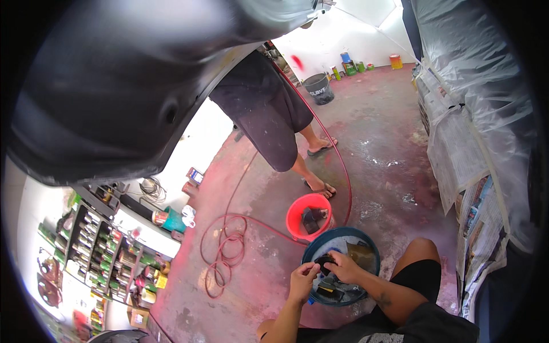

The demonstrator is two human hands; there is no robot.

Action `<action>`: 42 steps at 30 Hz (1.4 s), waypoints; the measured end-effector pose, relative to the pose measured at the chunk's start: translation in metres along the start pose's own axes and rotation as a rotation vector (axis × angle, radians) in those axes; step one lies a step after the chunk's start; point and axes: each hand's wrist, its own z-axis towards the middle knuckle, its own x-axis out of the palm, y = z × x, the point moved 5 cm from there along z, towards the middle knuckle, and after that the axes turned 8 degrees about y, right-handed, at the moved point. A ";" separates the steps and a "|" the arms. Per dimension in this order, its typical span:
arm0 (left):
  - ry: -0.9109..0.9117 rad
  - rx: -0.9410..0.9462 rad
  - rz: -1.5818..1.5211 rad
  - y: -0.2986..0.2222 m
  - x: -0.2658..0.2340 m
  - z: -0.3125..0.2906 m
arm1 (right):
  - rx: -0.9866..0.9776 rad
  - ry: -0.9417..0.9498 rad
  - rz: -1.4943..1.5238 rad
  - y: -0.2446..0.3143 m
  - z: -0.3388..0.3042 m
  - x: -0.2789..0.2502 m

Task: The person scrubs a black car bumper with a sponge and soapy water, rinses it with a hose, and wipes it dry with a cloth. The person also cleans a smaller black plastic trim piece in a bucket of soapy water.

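My left hand and my right hand meet over a blue basin of water on the floor. Both hands grip a small dark block, held just above the water. A brownish sheet and a dark block with a yellow edge lie in the basin. My bare knee rises to the right of the basin.
A red bucket holding a dark object stands just beyond the basin. A red hose coils on the stained floor. Another person in dark shorts and sandals stands beyond. A plastic-masked car is right, a dark panel overhead, shelves of cans left.
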 end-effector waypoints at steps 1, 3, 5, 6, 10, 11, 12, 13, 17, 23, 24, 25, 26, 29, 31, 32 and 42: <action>-0.015 0.020 0.041 0.009 -0.004 0.005 | -0.007 0.005 -0.011 0.003 0.000 -0.001; -0.078 0.045 0.122 0.032 -0.013 0.005 | 0.090 0.087 0.051 0.002 0.003 0.007; -0.171 0.056 0.245 0.025 -0.005 0.001 | 0.271 0.243 0.144 0.005 0.000 0.007; -0.221 0.047 0.298 0.022 -0.001 0.002 | 0.262 0.205 0.104 0.000 0.002 0.005; -0.308 0.040 0.231 0.043 0.017 0.017 | 0.158 0.064 -0.025 -0.033 0.014 -0.012; -0.323 0.036 0.198 0.050 0.016 0.020 | 0.114 0.041 -0.045 -0.033 0.017 -0.011; -0.338 -0.038 0.073 0.060 0.013 0.024 | 0.149 -0.091 -0.149 -0.035 0.011 -0.013; -0.336 -0.110 0.039 0.069 0.004 0.024 | 0.077 -0.044 -0.277 -0.021 0.006 -0.006; -0.245 -0.334 0.056 0.074 -0.001 0.025 | 0.016 0.143 -0.660 0.009 -0.005 0.000; -0.154 -0.380 0.090 0.091 0.008 0.042 | 0.264 0.119 -0.750 -0.044 0.001 0.002; -0.189 -0.371 -0.011 0.096 0.012 0.044 | 0.276 0.052 -0.843 -0.055 0.002 -0.006; -0.110 -0.274 0.364 0.100 0.013 0.049 | 0.283 -0.013 -0.934 -0.067 0.005 -0.012; -0.021 -0.172 0.737 0.112 0.015 0.052 | 0.387 0.064 -0.955 -0.087 0.002 -0.013; 0.295 -0.132 1.330 0.154 0.041 0.050 | 0.601 0.248 -1.006 -0.125 -0.004 -0.018; 0.410 -0.143 1.447 0.201 0.034 0.044 | 0.570 0.362 -1.022 -0.118 -0.004 -0.007; 0.425 -0.207 1.351 0.189 0.035 0.046 | 0.583 0.337 -0.991 -0.123 -0.002 -0.009; 0.433 -0.158 1.045 -0.105 0.034 0.079 | 0.527 0.170 -0.778 -0.072 0.010 -0.045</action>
